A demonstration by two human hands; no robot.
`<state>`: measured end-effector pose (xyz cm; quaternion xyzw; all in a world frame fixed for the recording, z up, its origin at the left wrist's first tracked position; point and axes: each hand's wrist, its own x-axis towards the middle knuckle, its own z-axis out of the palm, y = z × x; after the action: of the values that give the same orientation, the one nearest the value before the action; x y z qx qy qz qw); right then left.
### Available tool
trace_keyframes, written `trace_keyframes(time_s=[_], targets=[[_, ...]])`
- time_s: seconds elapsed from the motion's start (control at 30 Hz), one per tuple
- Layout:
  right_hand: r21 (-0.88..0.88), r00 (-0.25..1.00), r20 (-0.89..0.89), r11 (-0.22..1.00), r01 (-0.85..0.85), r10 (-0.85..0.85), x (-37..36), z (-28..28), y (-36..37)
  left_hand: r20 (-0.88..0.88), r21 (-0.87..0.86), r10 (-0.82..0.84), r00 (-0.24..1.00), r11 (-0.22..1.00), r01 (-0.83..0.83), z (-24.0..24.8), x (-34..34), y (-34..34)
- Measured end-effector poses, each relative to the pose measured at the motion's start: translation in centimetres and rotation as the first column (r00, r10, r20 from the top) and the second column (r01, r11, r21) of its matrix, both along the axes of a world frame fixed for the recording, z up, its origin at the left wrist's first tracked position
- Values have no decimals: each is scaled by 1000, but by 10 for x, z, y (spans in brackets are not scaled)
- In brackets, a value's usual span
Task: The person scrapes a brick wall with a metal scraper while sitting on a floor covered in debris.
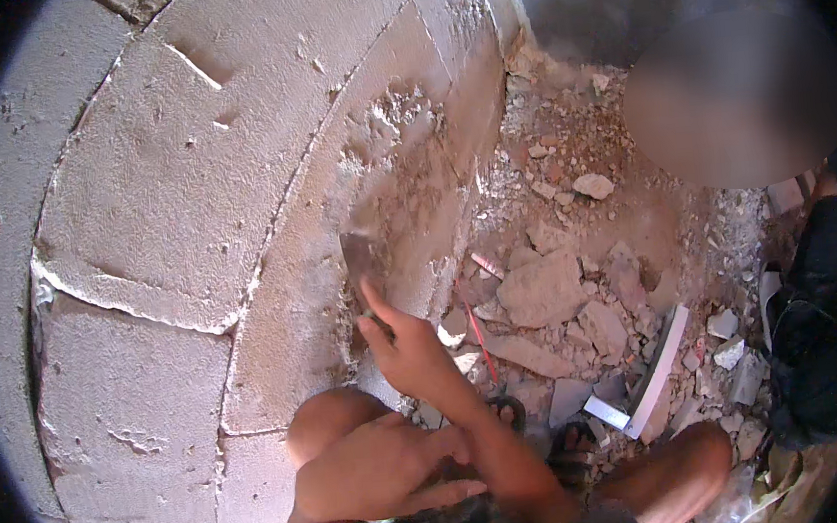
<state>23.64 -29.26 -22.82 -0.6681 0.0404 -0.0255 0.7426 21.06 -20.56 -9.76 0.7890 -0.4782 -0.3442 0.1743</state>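
My right hand (411, 351) is closed around the handle of a scraper, its index finger laid along the flat metal blade (359, 256). The blade is against a worn, crumbly patch (392, 180) low on the pale block wall (167, 183). Most of the handle is hidden in my grip. Close to my bent knee (333, 418) is my left hand (381, 469), fingers stretched rightward and apart, with nothing seen in it. My right forearm (502, 452) passes just beyond its fingertips.
Broken slabs (544, 291) and loose rubble cover the floor along the wall's foot. A thin red strip (478, 331) lies there, as does a long pale strip (661, 370). Another person, in a dark sleeve (825, 298), is close on the right.
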Motion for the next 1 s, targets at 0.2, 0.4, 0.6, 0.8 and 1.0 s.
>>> trace_keyframes(time_s=[0.2, 0.4, 0.6, 0.8, 1.0], targets=[[4, 996, 20, 996, 89, -89, -9, 0, -20, 51, 20, -29, 998, 999, 28, 6, -3, 1], [-53, 960, 222, 981, 187, -171, 4, -20, 5, 52, -13, -5, 999, 1000, 6, 5, -7, -7], [-3, 995, 74, 998, 60, -60, -12, 2, -21, 28, 29, -22, 999, 999, 21, 6, -7, -2], [-77, 994, 68, 992, 96, -91, -19, -35, -27, 11, 18, 34, 999, 999, -35, 8, -5, -8], [-153, 998, 14, 986, 69, -67, 11, -21, -22, 8, 5, 56, 998, 998, -56, 5, -2, -3]])
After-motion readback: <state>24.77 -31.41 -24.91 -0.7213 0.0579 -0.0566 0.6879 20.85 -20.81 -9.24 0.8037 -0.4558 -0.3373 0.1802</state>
